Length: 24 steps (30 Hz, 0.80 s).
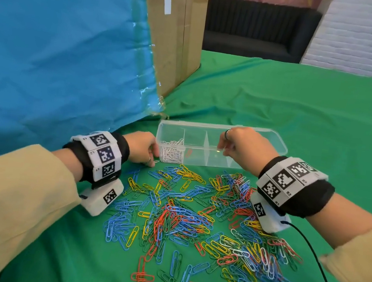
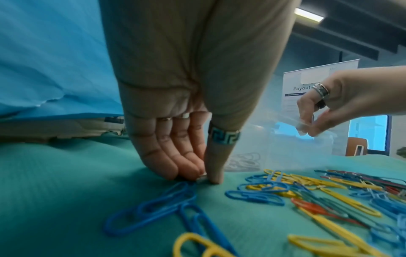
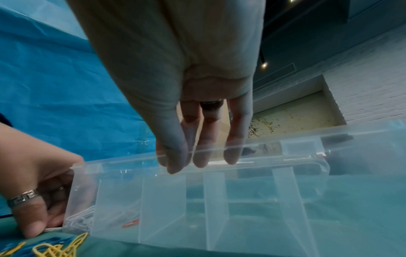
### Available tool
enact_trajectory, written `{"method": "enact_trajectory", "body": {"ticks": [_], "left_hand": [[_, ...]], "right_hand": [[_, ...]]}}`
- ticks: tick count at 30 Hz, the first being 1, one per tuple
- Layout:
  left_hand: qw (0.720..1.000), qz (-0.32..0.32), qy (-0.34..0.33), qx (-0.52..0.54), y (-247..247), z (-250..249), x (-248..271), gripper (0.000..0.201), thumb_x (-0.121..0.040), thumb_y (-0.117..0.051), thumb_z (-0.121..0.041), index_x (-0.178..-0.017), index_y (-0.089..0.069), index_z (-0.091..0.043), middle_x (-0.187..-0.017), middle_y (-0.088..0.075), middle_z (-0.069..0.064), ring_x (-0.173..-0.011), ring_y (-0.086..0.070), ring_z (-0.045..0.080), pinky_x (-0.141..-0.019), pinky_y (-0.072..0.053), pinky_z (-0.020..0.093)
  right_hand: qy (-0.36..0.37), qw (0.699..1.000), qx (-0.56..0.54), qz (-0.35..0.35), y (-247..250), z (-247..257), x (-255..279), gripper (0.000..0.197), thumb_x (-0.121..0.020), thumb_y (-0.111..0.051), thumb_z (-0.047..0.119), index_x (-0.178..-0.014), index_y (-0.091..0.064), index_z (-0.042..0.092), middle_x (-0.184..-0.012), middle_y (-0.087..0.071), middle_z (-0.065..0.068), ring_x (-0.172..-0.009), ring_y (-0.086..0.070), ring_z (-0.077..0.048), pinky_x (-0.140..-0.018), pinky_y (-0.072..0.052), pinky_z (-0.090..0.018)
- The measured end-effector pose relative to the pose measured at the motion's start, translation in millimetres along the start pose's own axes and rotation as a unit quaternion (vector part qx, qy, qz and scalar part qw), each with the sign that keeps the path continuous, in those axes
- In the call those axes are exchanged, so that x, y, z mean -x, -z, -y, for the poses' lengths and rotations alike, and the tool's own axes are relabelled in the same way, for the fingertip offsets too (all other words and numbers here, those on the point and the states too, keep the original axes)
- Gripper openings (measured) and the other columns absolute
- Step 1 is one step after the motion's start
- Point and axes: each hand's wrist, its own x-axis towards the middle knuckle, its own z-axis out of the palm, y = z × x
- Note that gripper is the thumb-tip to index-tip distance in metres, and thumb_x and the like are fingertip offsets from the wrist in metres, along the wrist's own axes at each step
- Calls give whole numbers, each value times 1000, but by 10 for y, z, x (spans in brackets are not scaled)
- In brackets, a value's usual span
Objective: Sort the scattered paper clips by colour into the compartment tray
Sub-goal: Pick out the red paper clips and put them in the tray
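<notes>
A clear compartment tray [image 1: 196,124] stands on the green cloth. Its leftmost compartment holds white clips [image 1: 171,150], and one red clip [image 1: 188,153] lies in the compartment beside it. Several blue, yellow, red, green and white paper clips [image 1: 195,212] lie scattered in front of the tray. My left hand [image 1: 153,161] reaches down to the cloth at the tray's front left corner, thumb and fingertips pinching a white clip [image 2: 201,179]. My right hand [image 1: 222,149] is over the tray's middle, with thumb and fingers pinching its front rim [image 3: 252,164].
A tall cardboard box [image 1: 177,34] and a blue sheet [image 1: 63,43] stand close behind and to the left of the tray. A black cable [image 1: 320,262] runs from my right wrist towards the near right. Green cloth [image 1: 301,108] stretches far to the right.
</notes>
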Motion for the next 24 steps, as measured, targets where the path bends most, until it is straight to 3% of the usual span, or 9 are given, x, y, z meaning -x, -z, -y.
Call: {"method": "enact_trajectory", "body": {"ticks": [5, 8, 11, 13, 16, 18, 21, 24], "left_hand": [[1000, -2, 24, 21, 74, -6, 36, 21, -80, -63, -5, -98, -58, -14, -96, -69, 11, -71, -59, 22, -70, -51, 29], [990, -95, 8, 103, 228, -7, 88, 22, -80, -59, 1, -96, -55, -14, -82, -70, 5, -64, -57, 12, -58, -45, 22], [955, -231, -30, 181, 416, -65, 120, 22, -81, -58, 3, -96, -58, -13, -68, -64, -6, -51, -52, -7, -46, -37, 12], [942, -270, -55, 191, 485, -136, 141, 20, -80, -64, -1, -92, -59, -16, -68, -64, -7, -53, -52, -4, -49, -39, 11], [929, -288, -89, 216, 479, -254, 108, 21, -77, -70, -3, -84, -57, -18, -69, -64, -4, -61, -56, 8, -62, -44, 22], [924, -282, -97, 238, 402, -307, 52, 27, -76, -72, -1, -80, -54, -21, -68, -64, -5, -55, -58, 2, -58, -45, 17], [948, -226, -100, 202, 228, -315, -29, 28, -75, -73, 2, -82, -54, -18, -68, -61, -6, -50, -54, -5, -52, -41, 6], [963, -206, -110, 131, 157, -294, -31, 20, -81, -67, 0, -91, -59, -14, -75, -60, -4, -65, -56, 8, -61, -43, 14]], "right_hand": [[3, 1000, 7, -14, -37, -17, 5, 30, -83, -53, -2, -87, -64, 26, -75, -55, 10, -87, -61, -20, -76, -52, -33], [6, 1000, 14, -21, -68, -25, 15, 34, -83, -51, -4, -89, -64, 27, -75, -55, 11, -87, -61, -19, -71, -47, -27], [8, 999, 16, -27, -85, -42, 23, 32, -84, -52, -3, -92, -64, 26, -78, -54, 10, -88, -60, -19, -68, -42, -26], [10, 999, 6, -32, -82, -46, 22, 28, -85, -55, 0, -92, -65, 25, -79, -53, 9, -88, -60, -19, -69, -45, -27], [11, 1000, -2, -24, -64, -41, 12, 23, -86, -57, 3, -92, -66, 24, -81, -54, 7, -89, -59, -20, -73, -47, -30], [10, 1000, -4, -20, -59, -42, 7, 24, -86, -57, 1, -91, -66, 23, -80, -54, 7, -89, -60, -20, -73, -47, -29], [7, 1000, -9, -16, -40, -38, 20, 22, -86, -58, 4, -92, -66, 23, -84, -57, 5, -90, -59, -20, -75, -48, -30], [11, 1000, -9, -17, -30, -28, 20, 18, -86, -59, 6, -93, -67, 21, -87, -60, 3, -89, -60, -20, -77, -50, -32]]}}
